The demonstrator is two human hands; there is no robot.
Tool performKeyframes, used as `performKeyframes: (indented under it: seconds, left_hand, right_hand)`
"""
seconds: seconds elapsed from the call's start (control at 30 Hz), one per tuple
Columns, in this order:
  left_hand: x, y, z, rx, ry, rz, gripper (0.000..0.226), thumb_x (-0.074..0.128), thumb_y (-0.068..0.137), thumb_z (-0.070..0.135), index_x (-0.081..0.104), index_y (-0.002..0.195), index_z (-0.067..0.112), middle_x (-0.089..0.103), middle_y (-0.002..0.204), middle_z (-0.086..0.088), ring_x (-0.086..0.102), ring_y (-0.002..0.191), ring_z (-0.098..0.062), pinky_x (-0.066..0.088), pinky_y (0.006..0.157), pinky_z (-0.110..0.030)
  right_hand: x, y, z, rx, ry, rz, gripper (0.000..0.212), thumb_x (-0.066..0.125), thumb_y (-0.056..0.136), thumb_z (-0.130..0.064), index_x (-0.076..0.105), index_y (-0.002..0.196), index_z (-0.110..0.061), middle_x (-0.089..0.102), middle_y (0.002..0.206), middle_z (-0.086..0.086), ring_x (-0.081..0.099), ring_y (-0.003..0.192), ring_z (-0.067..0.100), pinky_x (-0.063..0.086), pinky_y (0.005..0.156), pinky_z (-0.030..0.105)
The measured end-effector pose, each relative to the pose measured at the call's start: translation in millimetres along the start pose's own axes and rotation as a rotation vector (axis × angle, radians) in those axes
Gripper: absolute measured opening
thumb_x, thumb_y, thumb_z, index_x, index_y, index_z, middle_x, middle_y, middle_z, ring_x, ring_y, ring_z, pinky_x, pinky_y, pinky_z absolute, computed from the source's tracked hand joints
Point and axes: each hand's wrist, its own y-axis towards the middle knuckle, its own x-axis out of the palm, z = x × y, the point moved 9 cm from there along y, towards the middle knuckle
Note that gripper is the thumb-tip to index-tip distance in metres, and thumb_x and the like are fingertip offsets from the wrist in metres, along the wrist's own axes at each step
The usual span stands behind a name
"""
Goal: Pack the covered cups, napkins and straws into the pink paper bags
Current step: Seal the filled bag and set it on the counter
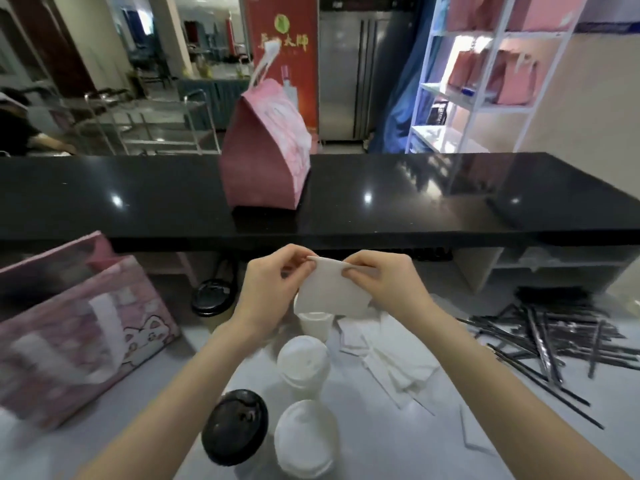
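**A:** In the hands?

**B:** One white napkin [332,289], pinched along its top edge by the left hand [273,285] and the right hand [384,282]. Fingers and thumbs curled onto the paper. Held mid-scene, above the white table [381,445].

**A:** Underneath?

**B:** Directly below, a small white cup [315,323]. Nearer, a middle white-lidded cup [303,358], then a nearest white-lidded cup [304,441]. Just left of that one, a near black-lidded cup [235,427]. Farther off, left of the hands, a far black-lidded cup [211,299].

**A:** Spare napkins, straws?

**B:** Loose napkin pile [391,355] just right of the cups. Black straws [547,337] scattered at far right, apart from the cups.

**A:** Bags?

**B:** Open pink bag [79,323] at near left, cat print on its side, blurred. Closed pink bag [266,150] upright on the black counter [415,188], far centre. More pink bags on a white shelf [485,64], far right.
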Motion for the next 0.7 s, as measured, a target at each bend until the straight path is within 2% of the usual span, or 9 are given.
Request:
performKeyframes:
  seconds: [0.13,0.37,0.43,0.5,0.57,0.63,0.7]
  left_hand:
    - [-99,-13,-12,0.005,0.091,0.128,0.009,0.071,0.086,0.019,0.069,0.086,0.028,0.07,0.082,0.016,0.065,0.08,-0.003,0.048,0.071,-0.013]
    - [-268,-54,-57,-0.049,0.184,0.348,0.007,0.068,0.088,0.024,0.069,0.095,0.025,0.069,0.088,0.017,0.065,0.085,-0.001,0.049,0.073,-0.011]
    - [-315,-67,-77,-0.077,0.32,0.382,0.011,0.07,0.086,0.023,0.067,0.096,0.028,0.067,0.088,0.016,0.062,0.085,0.001,0.047,0.073,-0.012]
    - [-356,-79,-98,-0.105,0.495,0.393,0.017,0.076,0.08,0.018,0.068,0.092,0.028,0.065,0.086,0.014,0.058,0.087,-0.003,0.051,0.077,-0.027]
    - [-389,-89,-121,-0.135,0.626,0.395,0.018,0.08,0.071,0.015,0.071,0.082,0.027,0.065,0.079,0.013,0.059,0.093,-0.017,0.05,0.085,-0.045]
    - [-410,-96,-150,-0.221,0.709,0.347,0.016,0.081,0.068,0.021,0.071,0.075,0.032,0.057,0.074,0.02,0.056,0.103,-0.023,0.039,0.097,-0.052]
    - [-420,-100,-182,-0.313,0.729,0.253,0.011,0.078,0.071,0.032,0.071,0.077,0.037,0.055,0.08,0.023,0.047,0.117,-0.021,0.021,0.109,-0.056]
  right_hand:
    - [53,26,-81,-0.158,0.045,-0.04,0.009,0.073,0.081,-0.016,0.074,0.087,-0.023,0.066,0.08,-0.019,0.06,0.082,-0.002,0.042,0.073,0.007]
    - [152,61,-212,-0.338,0.108,-0.082,0.007,0.075,0.08,-0.015,0.075,0.086,-0.019,0.066,0.078,-0.02,0.062,0.082,-0.005,0.045,0.073,0.009]
    - [176,71,-244,-0.372,0.104,-0.088,0.006,0.075,0.08,-0.016,0.075,0.086,-0.018,0.067,0.078,-0.018,0.062,0.082,-0.005,0.046,0.073,0.01]
    - [203,81,-272,-0.398,0.089,-0.102,0.006,0.075,0.081,-0.017,0.075,0.087,-0.017,0.068,0.079,-0.016,0.063,0.081,-0.002,0.047,0.074,0.012]
    - [229,89,-294,-0.407,0.077,-0.112,0.007,0.075,0.081,-0.018,0.075,0.088,-0.016,0.069,0.081,-0.014,0.064,0.08,0.0,0.048,0.075,0.013]
    - [252,97,-311,-0.402,0.082,-0.108,0.007,0.075,0.081,-0.018,0.075,0.088,-0.017,0.068,0.081,-0.015,0.063,0.081,-0.003,0.046,0.075,0.008]
    - [270,104,-325,-0.393,0.092,-0.089,0.007,0.074,0.081,-0.018,0.074,0.089,-0.02,0.067,0.081,-0.018,0.062,0.081,-0.009,0.044,0.073,0.004]
